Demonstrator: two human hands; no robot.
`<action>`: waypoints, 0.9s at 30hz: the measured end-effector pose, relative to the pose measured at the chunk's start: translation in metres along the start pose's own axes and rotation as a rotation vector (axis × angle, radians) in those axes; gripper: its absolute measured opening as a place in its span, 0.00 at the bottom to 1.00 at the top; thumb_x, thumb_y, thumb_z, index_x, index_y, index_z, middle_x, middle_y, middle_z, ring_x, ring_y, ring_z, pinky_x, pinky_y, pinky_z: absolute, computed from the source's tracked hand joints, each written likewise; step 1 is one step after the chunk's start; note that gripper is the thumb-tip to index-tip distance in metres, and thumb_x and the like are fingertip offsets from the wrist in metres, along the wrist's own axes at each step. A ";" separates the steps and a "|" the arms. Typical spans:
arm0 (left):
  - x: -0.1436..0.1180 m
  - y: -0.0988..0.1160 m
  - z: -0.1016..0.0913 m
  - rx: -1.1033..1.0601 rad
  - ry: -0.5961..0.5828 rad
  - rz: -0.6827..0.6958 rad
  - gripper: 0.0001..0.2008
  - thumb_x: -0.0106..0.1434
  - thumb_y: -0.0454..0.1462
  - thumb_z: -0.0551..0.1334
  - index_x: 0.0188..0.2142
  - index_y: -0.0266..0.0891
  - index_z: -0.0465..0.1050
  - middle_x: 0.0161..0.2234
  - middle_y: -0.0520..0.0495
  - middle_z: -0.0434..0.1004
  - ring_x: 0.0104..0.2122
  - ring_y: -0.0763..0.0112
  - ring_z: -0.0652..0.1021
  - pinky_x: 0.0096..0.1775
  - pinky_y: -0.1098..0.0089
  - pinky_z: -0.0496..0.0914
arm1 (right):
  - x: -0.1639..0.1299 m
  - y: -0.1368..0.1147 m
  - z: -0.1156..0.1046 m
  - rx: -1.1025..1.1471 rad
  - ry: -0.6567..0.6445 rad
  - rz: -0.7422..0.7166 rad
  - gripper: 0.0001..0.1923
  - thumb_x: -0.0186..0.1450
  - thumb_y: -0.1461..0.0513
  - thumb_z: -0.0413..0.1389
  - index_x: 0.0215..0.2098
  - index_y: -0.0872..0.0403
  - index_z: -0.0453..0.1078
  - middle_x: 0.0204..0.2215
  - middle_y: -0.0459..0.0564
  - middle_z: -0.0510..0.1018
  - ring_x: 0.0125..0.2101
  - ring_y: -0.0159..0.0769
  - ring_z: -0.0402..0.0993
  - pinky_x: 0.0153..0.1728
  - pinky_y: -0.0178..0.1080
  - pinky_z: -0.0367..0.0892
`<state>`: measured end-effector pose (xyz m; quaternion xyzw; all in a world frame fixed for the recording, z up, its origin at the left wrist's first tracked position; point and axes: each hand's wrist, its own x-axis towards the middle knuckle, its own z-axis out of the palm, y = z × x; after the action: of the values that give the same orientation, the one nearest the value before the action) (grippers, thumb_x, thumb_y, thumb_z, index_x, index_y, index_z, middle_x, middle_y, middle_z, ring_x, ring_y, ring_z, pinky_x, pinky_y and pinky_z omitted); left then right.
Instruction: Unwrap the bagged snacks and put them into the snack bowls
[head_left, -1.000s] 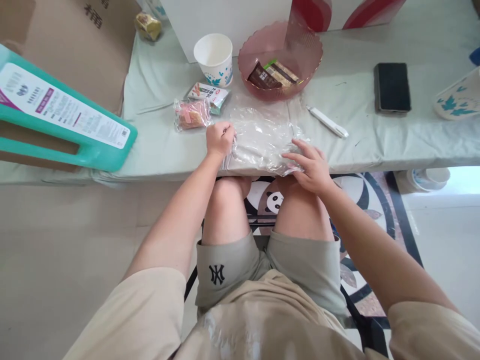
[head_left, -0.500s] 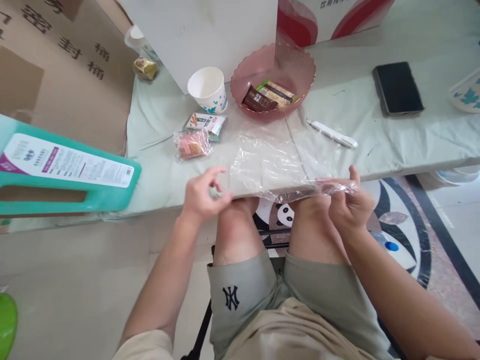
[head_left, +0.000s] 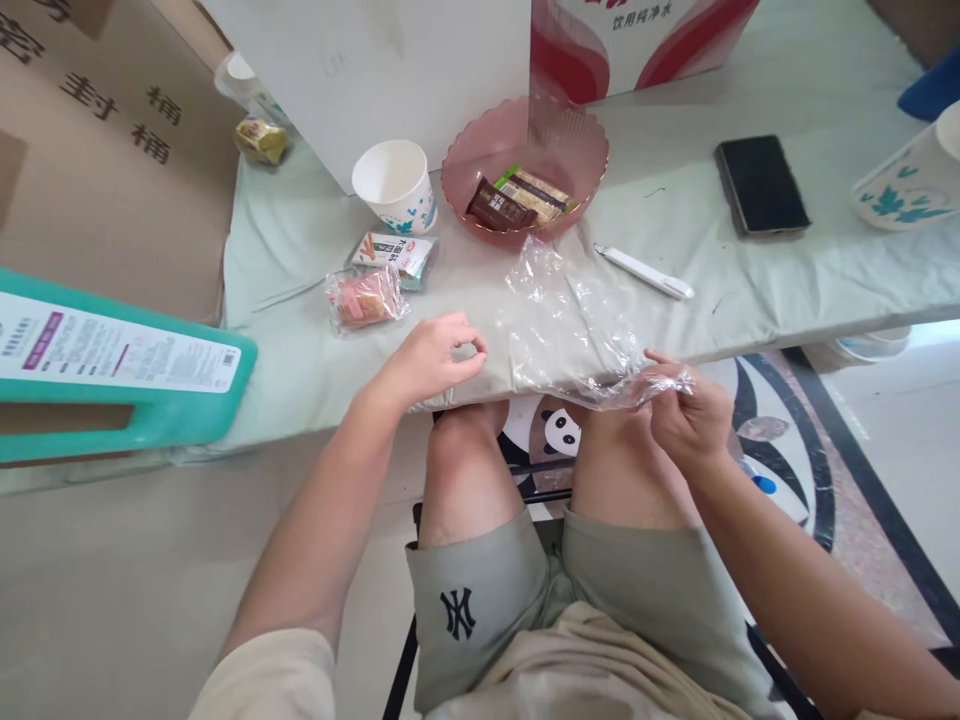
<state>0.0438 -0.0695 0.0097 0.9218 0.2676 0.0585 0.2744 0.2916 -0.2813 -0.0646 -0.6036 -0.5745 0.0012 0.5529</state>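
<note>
**Two hands at the table edge, clear bag pinched on the right**

Two hands are working well apart, centre frame. I am watching the right hand, right of centre and just off the table edge, pinching one end of a clear plastic bag between thumb and fingertips. Most of that crumpled bag is lying on the pale green table cover in mid-frame, its far end reaching up toward the pink bowl; the near end is hanging over the edge into the right hand's grip.

The left hand is resting at the table edge left of centre, thumb and forefinger meeting in a loose ring; I cannot tell whether anything is held between them. It is not touching the bag.

Wrapped snack bars are lying inside the bowl in the upper centre. A white paper cup is standing just left of it. Two snack packets are lying below the cup, one pink and clear, one printed. A white pen-like tool is lying right of the bag, and a black phone is sitting in the upper right.
</note>
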 end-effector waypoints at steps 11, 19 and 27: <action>0.017 0.004 0.014 0.292 -0.021 0.251 0.11 0.63 0.30 0.61 0.40 0.44 0.81 0.55 0.45 0.81 0.64 0.53 0.72 0.66 0.47 0.63 | 0.000 -0.009 -0.005 0.125 -0.122 0.076 0.16 0.74 0.60 0.49 0.32 0.50 0.76 0.29 0.50 0.83 0.31 0.38 0.80 0.32 0.41 0.74; -0.074 -0.003 -0.010 -0.004 0.186 -0.079 0.08 0.63 0.39 0.60 0.32 0.42 0.79 0.27 0.52 0.82 0.26 0.71 0.79 0.31 0.71 0.72 | 0.009 -0.006 0.009 0.048 -0.309 0.145 0.13 0.73 0.55 0.52 0.38 0.48 0.78 0.42 0.50 0.86 0.49 0.46 0.83 0.58 0.56 0.70; -0.129 0.000 0.001 -0.191 0.064 -0.155 0.05 0.62 0.39 0.64 0.32 0.44 0.80 0.29 0.51 0.80 0.31 0.69 0.80 0.37 0.68 0.75 | 0.023 -0.021 0.022 0.092 -0.306 0.108 0.13 0.73 0.55 0.53 0.35 0.50 0.76 0.41 0.52 0.85 0.49 0.47 0.81 0.53 0.52 0.74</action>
<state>-0.0657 -0.1375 0.0136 0.8655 0.3400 0.0920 0.3560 0.2705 -0.2562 -0.0441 -0.6002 -0.6182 0.1491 0.4850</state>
